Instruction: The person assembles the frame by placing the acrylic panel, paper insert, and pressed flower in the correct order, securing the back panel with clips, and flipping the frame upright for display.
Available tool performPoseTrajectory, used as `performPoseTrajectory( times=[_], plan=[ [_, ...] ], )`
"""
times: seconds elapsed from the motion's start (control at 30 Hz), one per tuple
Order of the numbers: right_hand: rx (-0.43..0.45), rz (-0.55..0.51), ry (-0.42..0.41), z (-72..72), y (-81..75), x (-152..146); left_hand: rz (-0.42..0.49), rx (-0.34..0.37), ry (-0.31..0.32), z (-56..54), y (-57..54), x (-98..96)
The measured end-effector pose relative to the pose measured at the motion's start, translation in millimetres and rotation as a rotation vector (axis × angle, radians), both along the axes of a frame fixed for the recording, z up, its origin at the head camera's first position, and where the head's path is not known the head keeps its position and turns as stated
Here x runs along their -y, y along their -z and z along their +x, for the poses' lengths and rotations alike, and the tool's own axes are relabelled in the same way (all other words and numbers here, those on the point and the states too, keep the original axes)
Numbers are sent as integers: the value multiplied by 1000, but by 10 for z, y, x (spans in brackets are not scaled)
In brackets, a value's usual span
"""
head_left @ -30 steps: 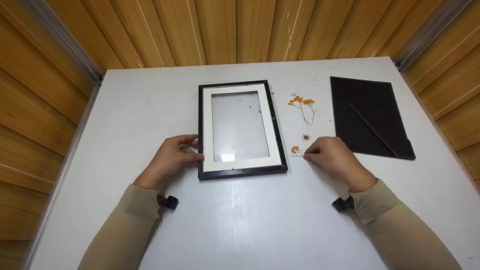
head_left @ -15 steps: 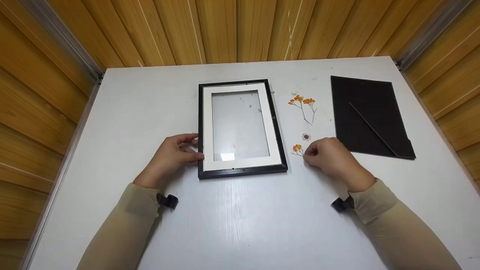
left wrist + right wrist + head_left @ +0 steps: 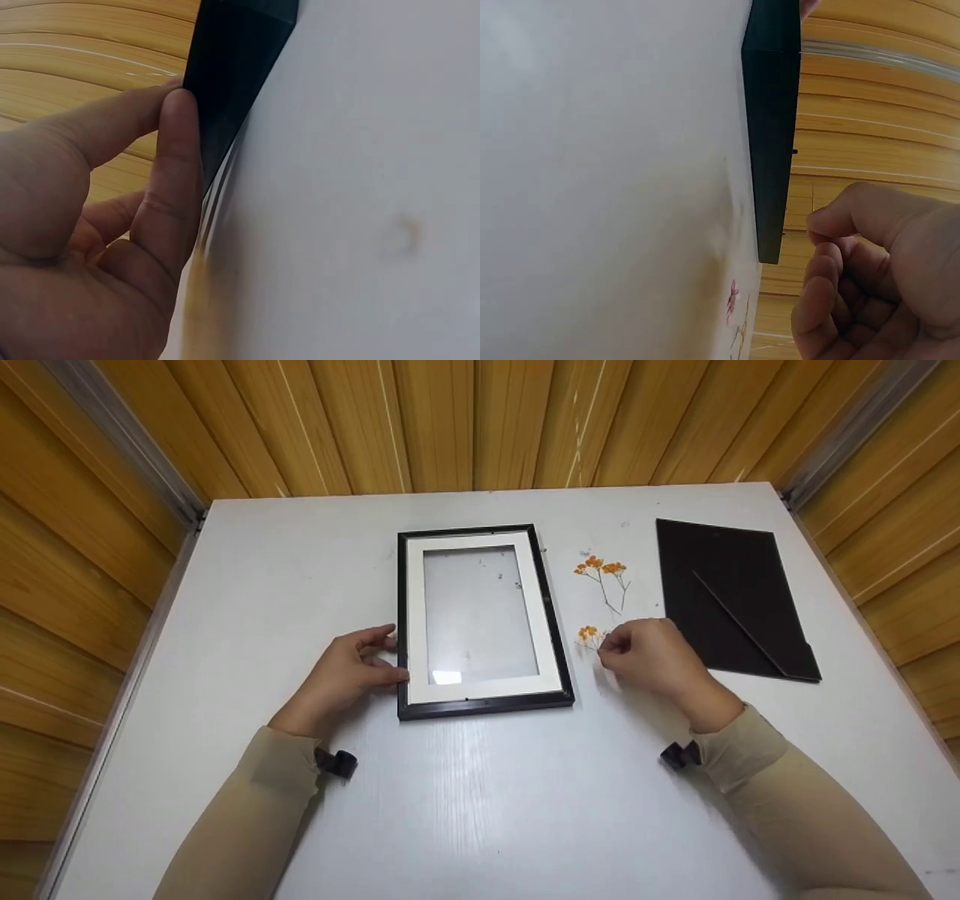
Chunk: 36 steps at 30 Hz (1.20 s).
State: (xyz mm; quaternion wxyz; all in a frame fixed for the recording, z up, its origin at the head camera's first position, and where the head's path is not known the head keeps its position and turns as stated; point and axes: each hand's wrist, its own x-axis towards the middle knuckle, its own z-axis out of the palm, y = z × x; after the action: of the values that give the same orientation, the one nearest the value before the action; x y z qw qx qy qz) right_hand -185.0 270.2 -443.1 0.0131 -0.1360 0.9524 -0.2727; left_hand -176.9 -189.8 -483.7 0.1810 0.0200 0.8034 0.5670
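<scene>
A black picture frame (image 3: 486, 706) with a white inner mat (image 3: 547, 641) lies on the table. My left hand (image 3: 346, 671) rests against its left side, thumb at the edge and fingers along the outer wall. The left wrist view shows these fingertips on the dark frame side (image 3: 232, 75). Right of the frame, my right hand (image 3: 646, 655) pinches the thin stem of a small orange dried flower sprig (image 3: 588, 632) between thumb and fingertips. Beyond it lies a larger orange dried flower sprig (image 3: 606, 581). A small pink flower (image 3: 733, 300) lies on the table in the right wrist view.
A black backing board (image 3: 724, 592) with a stand leg lies at the right of the white table (image 3: 450, 802). Small dark crumbs are scattered near the frame. Wood-patterned panels (image 3: 510, 427) rise behind the table and at both sides.
My right hand has raised the small sprig off its spot and moved it away from me and slightly left, now over the pink flower. My left hand stays at the frame.
</scene>
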Motion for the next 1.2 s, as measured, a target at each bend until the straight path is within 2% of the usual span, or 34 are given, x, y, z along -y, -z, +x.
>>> performPoseTrajectory(
  times=[0.13,0.27,0.47,0.7,0.87,1.07,1.2],
  plan=[
    [33,-61,-12,-147,-125,181,3,-1,4,-2,7,-4],
    [82,-114,-18,-357,-220,428,4,4,-1,-8,3,-14],
    [140,-157,-25,-689,-293,839,97,52,-6,0,-27,-41],
    [156,-155,-19,-1010,-274,1291,152,98,-33,60,-48,-55],
    [127,-125,-31,-1227,-268,1534,158,112,-42,35,-47,-42],
    [170,-116,-2,-1431,-240,1711,172,118,-48,39,-47,-66],
    [201,-79,-23,-1510,-168,1861,172,113,-56,55,-32,-69]
  ],
)
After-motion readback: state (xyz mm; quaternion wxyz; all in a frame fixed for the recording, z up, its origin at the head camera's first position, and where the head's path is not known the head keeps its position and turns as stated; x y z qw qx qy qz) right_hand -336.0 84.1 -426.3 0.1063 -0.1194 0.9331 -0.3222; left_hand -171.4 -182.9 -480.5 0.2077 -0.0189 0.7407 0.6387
